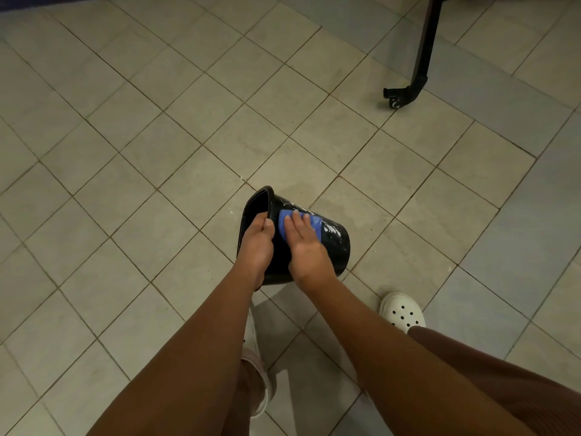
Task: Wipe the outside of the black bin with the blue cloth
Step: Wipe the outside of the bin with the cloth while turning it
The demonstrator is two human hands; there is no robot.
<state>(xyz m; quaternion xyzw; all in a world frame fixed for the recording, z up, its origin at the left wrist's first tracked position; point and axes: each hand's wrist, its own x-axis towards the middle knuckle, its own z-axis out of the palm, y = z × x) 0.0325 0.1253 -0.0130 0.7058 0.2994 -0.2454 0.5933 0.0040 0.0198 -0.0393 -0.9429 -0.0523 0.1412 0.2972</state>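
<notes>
Left hand (257,243) grips the tilted, streaked black bin's (336,243) rim; flat right hand (303,243) presses the blue cloth (284,226).

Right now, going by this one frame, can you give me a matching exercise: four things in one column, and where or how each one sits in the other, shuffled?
Things:
1. left hand
2. right hand
3. black bin
4. white clog

States:
A. tipped sideways, opening toward the left of the view
B. on the floor tiles, lower right
C. grips a rim
D. laid flat on the blue cloth

Pairs: 1-C, 2-D, 3-A, 4-B
</notes>
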